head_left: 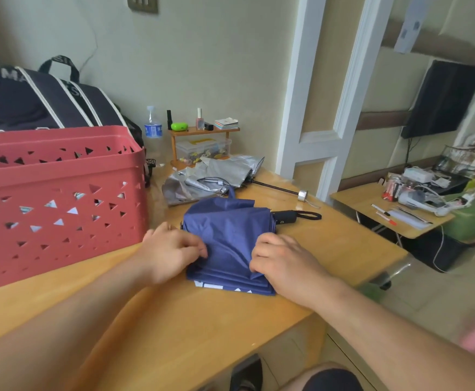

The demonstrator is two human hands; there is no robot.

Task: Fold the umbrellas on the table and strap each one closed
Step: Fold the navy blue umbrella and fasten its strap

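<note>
Where the blue umbrella (228,238) lies collapsed near the front edge of the wooden desk (180,328), both hands work its canopy. Its cloth is gathered in loose, flat pleats, and its black handle (287,216) with a wrist loop points away to the right. The left hand (171,249) sits at the left edge of the canopy, its grip closed in a pinch on a fold of the blue cloth, fingers curled. The right hand (281,261) rests on the canopy's right side, its grip likewise curled and bunching the fabric under the fingertips. The umbrella thus lies between the two hands and partly beneath them, with its near edge showing white print.

Just behind it, farther back on the desk, a silver umbrella (211,176) lies loosely spread and unstrapped, its thin shaft extended to the right and ending in a silver handle (302,196). To the left stands a red plastic basket (58,198) with triangular cut-outs, and a dark bag (44,100) sits behind that. Against the wall are a water bottle (153,128) and a small wooden shelf (202,131) carrying little items.
</note>
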